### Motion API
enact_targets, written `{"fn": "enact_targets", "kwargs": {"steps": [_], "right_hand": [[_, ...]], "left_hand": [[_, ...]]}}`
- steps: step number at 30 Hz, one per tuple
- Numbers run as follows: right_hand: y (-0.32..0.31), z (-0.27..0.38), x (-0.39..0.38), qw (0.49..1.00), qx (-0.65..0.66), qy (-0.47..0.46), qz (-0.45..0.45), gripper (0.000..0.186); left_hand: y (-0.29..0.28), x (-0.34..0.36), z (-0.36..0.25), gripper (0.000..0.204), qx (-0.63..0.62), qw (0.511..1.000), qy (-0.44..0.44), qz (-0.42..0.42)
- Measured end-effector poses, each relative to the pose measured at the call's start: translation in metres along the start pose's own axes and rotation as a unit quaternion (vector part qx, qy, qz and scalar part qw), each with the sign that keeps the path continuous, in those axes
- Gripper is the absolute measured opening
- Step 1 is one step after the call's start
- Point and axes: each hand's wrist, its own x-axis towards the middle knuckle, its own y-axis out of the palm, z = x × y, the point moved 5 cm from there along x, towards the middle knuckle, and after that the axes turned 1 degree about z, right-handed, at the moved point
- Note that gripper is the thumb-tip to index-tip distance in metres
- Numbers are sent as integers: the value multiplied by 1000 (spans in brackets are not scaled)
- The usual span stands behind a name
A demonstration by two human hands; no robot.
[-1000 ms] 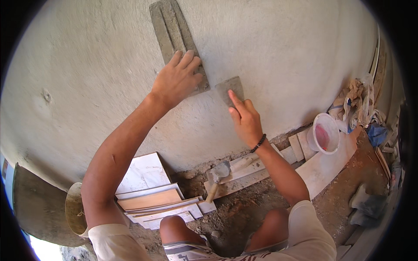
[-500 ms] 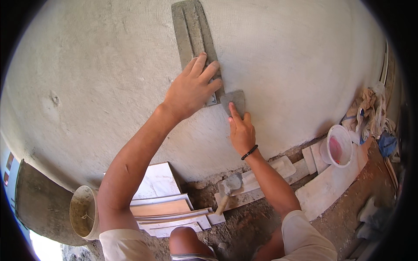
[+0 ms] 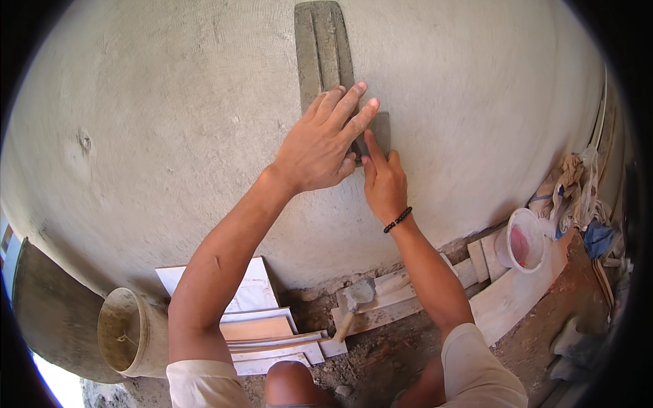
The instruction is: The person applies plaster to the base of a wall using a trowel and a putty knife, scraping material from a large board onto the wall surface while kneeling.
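Grey cement covers the long tile strip [image 3: 325,61] that stands upright against the rough plastered wall [image 3: 170,115], near the wall's upper middle. A second, smaller grey piece [image 3: 381,132] sits against the wall at the strip's lower right end; whether the two touch cannot be told, since the hands cover the joint.

Left hand [image 3: 320,146]: arm extended up from the lower edge, elbow slightly bent, wrist straight. Palm flat toward the wall, fingers stretched and spread, not clenched, fingertips [image 3: 358,88] pressing on the lower part of the strip. No grasp; contact is by flat pressure only.

Right hand [image 3: 384,180]: forearm rises steeply from the lower right, a dark bead bracelet [image 3: 398,219] at the wrist. Fingers extended and held together, tips laid on the smaller piece just under the left hand's fingers. Open, pressing, nothing gripped.

At the wall's foot, on the dirt ground: a stack of pale tiles [image 3: 262,330] at lower left, a dirty bucket [image 3: 129,333] lying on its side beside them, a trowel [image 3: 357,302] resting on wooden boards [image 3: 401,299], and a white bucket with pink inside [image 3: 522,241] tipped near the right edge. Rags [image 3: 571,187] hang at the far right.
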Motion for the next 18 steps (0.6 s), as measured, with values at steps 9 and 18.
{"fn": "enact_targets", "kwargs": {"steps": [9, 18], "right_hand": [[-21, 14, 65, 999, -19, -26, -11, 44], [-37, 38, 109, 997, -59, -56, -7, 43]], "left_hand": [[6, -5, 5, 104, -18, 999, -26, -21], [0, 0, 12, 104, -62, 988, -86, -115]]}}
